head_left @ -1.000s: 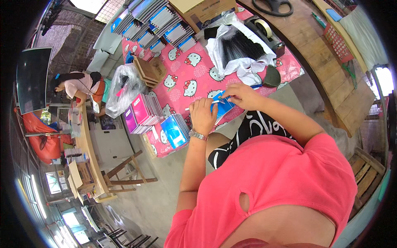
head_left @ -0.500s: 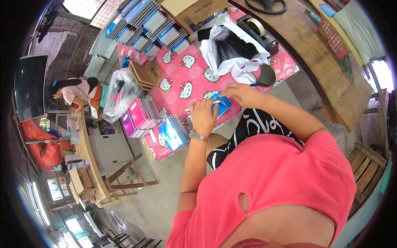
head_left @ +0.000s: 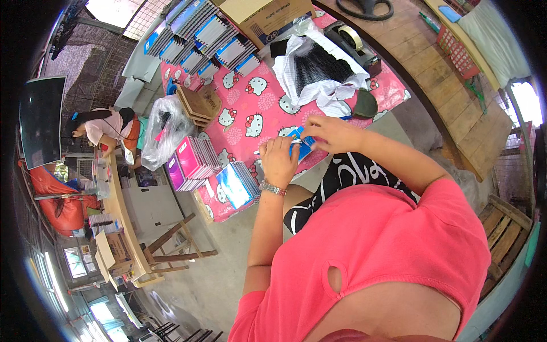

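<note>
At the near edge of the pink patterned table lies a blue-covered notebook [head_left: 305,150], partly hidden under both hands. My left hand [head_left: 278,161] is closed at its left side, the thumb on the cover and the fingers toward the far edge. A thin pale strip shows at those fingertips, too small to name. My right hand [head_left: 333,133] bends over the notebook's upper right part with its fingers pinched together; what sits between them is hidden. Left of my left hand stands a stack of blue spiral notebooks [head_left: 238,184]. Black coils [head_left: 325,67] lie in crumpled white paper beyond my hands.
Pink and purple notebooks [head_left: 196,159], a clear plastic bag [head_left: 165,134] and wooden boards [head_left: 196,104] stand at the left. Farther off are notebook piles [head_left: 208,34], a cardboard box [head_left: 270,20] and a tape dispenser [head_left: 356,48]. Another person [head_left: 108,128] bends over a side table.
My right hand's fingers have curled in and shifted slightly over the blue notebook. My left hand stays nearly in place. The whole view has moved a little.
</note>
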The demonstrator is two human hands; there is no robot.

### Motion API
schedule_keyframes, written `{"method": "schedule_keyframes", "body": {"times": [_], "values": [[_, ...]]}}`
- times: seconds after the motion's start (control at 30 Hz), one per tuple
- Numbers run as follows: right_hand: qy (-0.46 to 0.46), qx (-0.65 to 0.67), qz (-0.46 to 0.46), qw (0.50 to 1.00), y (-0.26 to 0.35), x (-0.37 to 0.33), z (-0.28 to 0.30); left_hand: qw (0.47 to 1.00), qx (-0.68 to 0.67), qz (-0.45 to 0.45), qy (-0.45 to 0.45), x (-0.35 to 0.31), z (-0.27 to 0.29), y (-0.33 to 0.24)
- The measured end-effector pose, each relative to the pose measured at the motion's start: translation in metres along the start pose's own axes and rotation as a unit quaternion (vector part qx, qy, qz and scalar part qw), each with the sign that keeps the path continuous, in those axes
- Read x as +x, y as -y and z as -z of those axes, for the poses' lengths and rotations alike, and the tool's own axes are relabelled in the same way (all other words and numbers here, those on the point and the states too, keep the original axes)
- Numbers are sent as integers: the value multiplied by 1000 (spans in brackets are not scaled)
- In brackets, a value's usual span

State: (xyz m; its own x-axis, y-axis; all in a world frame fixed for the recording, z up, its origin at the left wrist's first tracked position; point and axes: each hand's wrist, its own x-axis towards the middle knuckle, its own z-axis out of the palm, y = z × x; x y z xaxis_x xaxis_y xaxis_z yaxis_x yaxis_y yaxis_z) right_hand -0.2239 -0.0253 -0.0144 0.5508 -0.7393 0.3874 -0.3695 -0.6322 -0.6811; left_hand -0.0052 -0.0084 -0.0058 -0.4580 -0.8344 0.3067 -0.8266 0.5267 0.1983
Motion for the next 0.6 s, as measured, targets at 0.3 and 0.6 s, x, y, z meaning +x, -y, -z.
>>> {"method": "schedule_keyframes", "body": {"times": [0.3,0.6], "values": [[-50,139,-20,989,-21,-6,-19,1000,-16,0,9,0,3,-1],[-1,-2,-107,994,8,-2,-9,999,-12,-25,-19,-6,-7,-16]]}}
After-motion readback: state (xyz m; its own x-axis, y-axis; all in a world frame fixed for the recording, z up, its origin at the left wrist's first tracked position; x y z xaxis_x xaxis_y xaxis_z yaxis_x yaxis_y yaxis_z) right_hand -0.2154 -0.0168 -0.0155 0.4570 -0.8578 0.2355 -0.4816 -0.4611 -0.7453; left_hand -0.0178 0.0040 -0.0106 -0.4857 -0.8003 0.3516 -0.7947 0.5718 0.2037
